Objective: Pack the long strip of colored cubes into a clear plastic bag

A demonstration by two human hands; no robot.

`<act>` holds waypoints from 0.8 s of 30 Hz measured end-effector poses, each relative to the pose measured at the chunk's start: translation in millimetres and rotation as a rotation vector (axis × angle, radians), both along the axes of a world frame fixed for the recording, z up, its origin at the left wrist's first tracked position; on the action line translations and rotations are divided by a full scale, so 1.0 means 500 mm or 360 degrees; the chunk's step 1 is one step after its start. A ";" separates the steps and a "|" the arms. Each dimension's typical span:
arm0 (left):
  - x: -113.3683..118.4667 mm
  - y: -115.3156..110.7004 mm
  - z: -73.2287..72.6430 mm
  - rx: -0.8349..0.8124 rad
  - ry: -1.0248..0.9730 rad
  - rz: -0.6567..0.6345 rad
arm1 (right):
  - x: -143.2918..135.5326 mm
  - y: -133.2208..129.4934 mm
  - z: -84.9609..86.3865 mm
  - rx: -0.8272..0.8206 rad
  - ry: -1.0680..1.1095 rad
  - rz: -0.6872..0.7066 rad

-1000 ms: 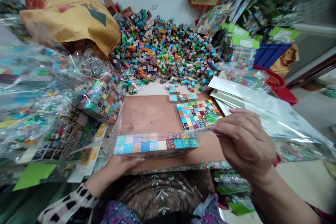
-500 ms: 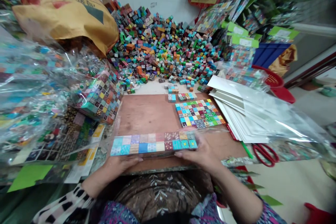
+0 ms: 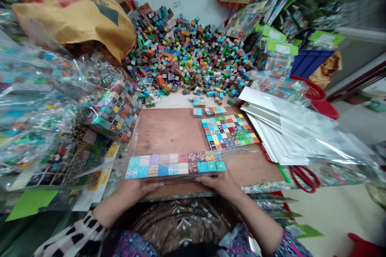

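A long block of small patterned cubes, two rows showing on top, stands at the front of the brown board. Clear plastic film seems to lie around it. My left hand grips its near left side, the thumb along the front face. At the near right end my right hand is closed on the same block, its far fingers hidden behind it. Beyond my right hand lies a flat slab of colourful cubes, with a few short cube rows past it.
Loose cubes are heaped against the wall. Plastic-wrapped cube packs and a yellow sack crowd the left. White cards under plastic, a red marker and red-handled scissors lie at right.
My right hand has slid a little left and nearer along the block's front edge. The block has shifted very slightly left; my left hand has barely moved.
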State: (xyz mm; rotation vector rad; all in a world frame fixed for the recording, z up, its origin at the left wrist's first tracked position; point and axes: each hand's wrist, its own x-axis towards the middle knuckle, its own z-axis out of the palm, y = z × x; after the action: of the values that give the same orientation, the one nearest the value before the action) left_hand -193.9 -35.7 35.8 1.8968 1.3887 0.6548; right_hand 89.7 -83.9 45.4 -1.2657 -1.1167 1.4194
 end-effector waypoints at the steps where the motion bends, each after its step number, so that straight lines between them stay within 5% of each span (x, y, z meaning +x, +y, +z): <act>1: -0.001 0.001 0.000 -0.0002 -0.0001 -0.0020 | 0.001 0.000 -0.004 -0.0001 -0.0023 0.0002; 10: -0.001 -0.003 0.011 0.0075 0.0207 -0.0034 | 0.014 0.003 -0.028 0.0040 -0.0171 0.0141; 14: 0.002 -0.004 0.035 -0.0156 0.0163 -0.0141 | 0.018 0.003 -0.027 0.0108 -0.0236 0.0140; 17: -0.005 -0.003 0.057 -0.0383 0.0002 -0.0180 | 0.024 0.002 -0.009 0.0171 -0.0313 0.0195; 21: -0.014 -0.006 0.102 -0.0188 -0.0444 0.0108 | 0.035 -0.003 0.037 0.0147 -0.0192 0.0112; 24: -0.006 -0.008 0.139 -0.0159 -0.0532 0.0078 | 0.037 -0.005 0.064 0.0253 -0.0053 0.0012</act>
State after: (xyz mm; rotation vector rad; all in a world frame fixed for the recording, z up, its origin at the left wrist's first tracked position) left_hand -196.8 -39.6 105.2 1.5937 1.2309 0.8661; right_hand 108.1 -86.4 77.3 -1.1770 -1.2328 1.2919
